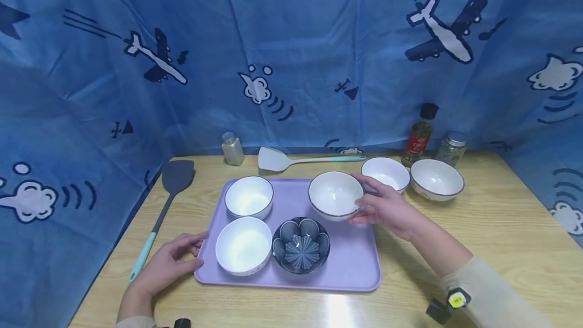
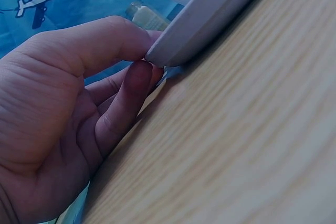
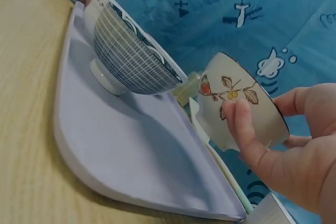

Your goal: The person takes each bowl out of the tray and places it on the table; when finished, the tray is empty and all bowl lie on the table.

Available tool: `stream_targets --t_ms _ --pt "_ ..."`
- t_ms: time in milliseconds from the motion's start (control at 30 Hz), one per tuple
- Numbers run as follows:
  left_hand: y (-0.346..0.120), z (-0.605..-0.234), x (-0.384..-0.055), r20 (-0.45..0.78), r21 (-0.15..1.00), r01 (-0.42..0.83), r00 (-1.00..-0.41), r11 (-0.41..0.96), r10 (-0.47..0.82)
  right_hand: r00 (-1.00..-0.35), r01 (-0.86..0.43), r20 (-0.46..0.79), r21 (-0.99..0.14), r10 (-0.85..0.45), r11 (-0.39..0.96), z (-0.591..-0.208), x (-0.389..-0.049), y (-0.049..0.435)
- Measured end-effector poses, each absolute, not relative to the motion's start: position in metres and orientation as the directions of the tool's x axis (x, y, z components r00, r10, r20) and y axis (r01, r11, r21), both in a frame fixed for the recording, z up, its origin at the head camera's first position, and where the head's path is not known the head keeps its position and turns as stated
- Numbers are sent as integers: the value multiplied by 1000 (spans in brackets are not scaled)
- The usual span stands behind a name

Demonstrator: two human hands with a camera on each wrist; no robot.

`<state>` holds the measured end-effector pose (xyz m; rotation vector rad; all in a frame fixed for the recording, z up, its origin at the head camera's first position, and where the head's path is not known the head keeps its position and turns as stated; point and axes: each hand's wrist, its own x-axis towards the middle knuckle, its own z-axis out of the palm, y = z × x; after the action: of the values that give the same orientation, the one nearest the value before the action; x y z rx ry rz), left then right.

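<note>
A lilac tray lies on the wooden table, and my left hand pinches its left edge. In the left wrist view, thumb and fingers meet at the tray's rim. My right hand holds a white bowl by its right side over the tray's back right part. The right wrist view shows this bowl tilted, with a bird and branch pattern outside. On the tray stand two white bowls at the left and a dark blue petal-patterned bowl at the front middle.
Two more bowls stand right of the tray, with an oil bottle and a glass jar behind them. A white spatula and a shaker lie and stand at the back. A dark spatula lies at the left.
</note>
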<state>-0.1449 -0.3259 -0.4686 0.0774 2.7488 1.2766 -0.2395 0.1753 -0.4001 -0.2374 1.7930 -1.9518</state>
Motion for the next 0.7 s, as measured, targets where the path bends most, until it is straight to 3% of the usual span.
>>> stream_targets --t_ms 367,700 --pt "-328 -472 -146 -56 782 18 -994 623 99 -839 180 -181 -982 -513 53 -398 -214 208" --pt "-327 -469 -145 -38 773 45 -992 633 117 -793 116 -113 -993 -598 33 -406 -207 250"
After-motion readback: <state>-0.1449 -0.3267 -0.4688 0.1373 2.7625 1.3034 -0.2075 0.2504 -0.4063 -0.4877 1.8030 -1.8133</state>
